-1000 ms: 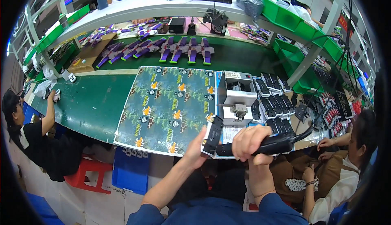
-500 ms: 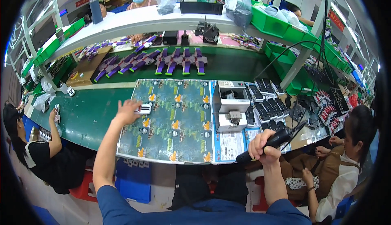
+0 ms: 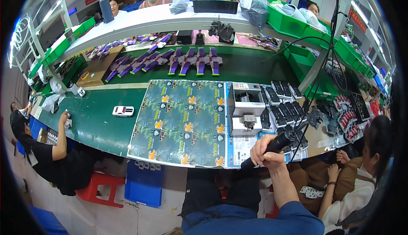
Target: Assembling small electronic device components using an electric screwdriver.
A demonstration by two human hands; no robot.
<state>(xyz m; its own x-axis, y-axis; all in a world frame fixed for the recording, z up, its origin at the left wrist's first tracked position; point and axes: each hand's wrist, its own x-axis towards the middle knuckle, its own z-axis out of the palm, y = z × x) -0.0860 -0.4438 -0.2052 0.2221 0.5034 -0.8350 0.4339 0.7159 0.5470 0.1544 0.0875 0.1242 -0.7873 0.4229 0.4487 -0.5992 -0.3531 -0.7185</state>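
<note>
Screwdriver [image 3: 281, 142] within the curled fingers [image 3: 256, 151] of the right hand [image 3: 267, 152]

Head view: wide fisheye, left one of a side-by-side pair, worn by the person I'm watching at the green bench [image 3: 85, 112]. Looks down and forward. Nearest the lens, lower edge: blue sleeve [image 3: 293, 216] and dark trousers [image 3: 223, 188], both on the wearer's side of the right hand [image 3: 269, 153]. Its fingers [image 3: 258, 150] sit close, right of and below centre. Patterned mat [image 3: 180, 124] left of fingers, seen from above. Well beyond fingers, white shelf [image 3: 140, 20] bows across. Rim reaches a black-clad person [image 3: 59, 154] far left of fingers, a brown-clad one [image 3: 355, 173] right.
</note>
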